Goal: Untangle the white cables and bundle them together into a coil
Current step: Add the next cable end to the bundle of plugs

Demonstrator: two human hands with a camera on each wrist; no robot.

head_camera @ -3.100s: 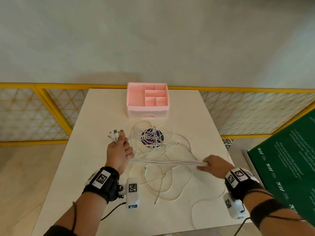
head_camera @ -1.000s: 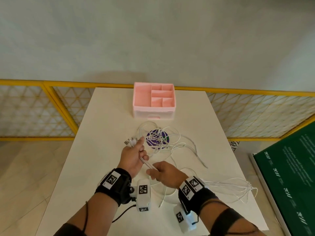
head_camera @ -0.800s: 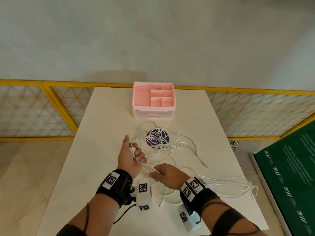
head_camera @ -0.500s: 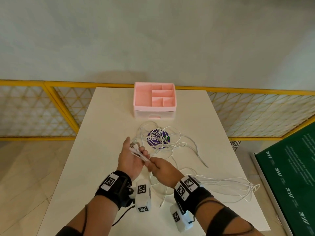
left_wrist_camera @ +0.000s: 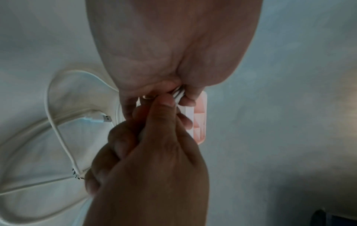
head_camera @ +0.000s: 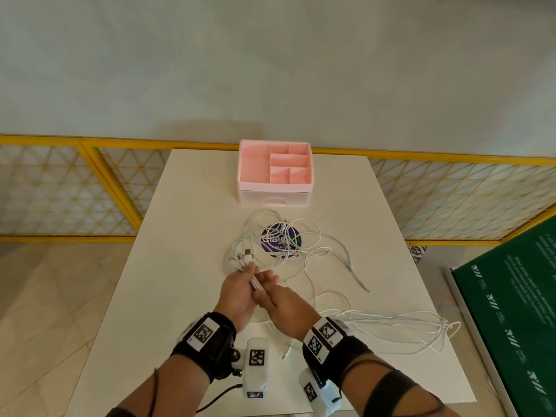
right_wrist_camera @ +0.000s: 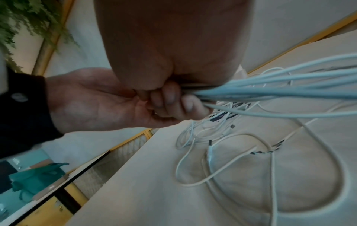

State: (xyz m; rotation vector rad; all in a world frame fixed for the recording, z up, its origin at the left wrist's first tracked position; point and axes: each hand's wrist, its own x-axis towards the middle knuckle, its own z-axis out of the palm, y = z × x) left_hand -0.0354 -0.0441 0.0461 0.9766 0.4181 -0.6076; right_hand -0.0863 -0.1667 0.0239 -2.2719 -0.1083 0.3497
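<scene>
Several white cables (head_camera: 304, 257) lie in a loose tangle on the white table (head_camera: 186, 236). My left hand (head_camera: 248, 273) grips a bundle of them, and their plug ends (head_camera: 245, 255) stick out past its fingers. My right hand (head_camera: 264, 285) presses against the left and pinches the same bundle. From there, long doubled loops (head_camera: 406, 326) trail to the table's right edge. In the left wrist view the right thumb (left_wrist_camera: 164, 107) lies on the strands (left_wrist_camera: 178, 93). In the right wrist view the left fingers (right_wrist_camera: 170, 99) curl round the bundle (right_wrist_camera: 270, 88).
A pink compartment organizer (head_camera: 275, 171) stands at the table's far edge. A purple round sticker (head_camera: 279, 240) lies under the tangle. A yellow lattice fence (head_camera: 75, 188) runs behind the table, and a green board (head_camera: 511, 311) stands at the right. A loose USB plug (left_wrist_camera: 100, 119) lies on the table.
My right hand, stretched far right along the cables three seconds ago, has come back to the left hand, folding the strands into long loops. The plug ends now point away from me.
</scene>
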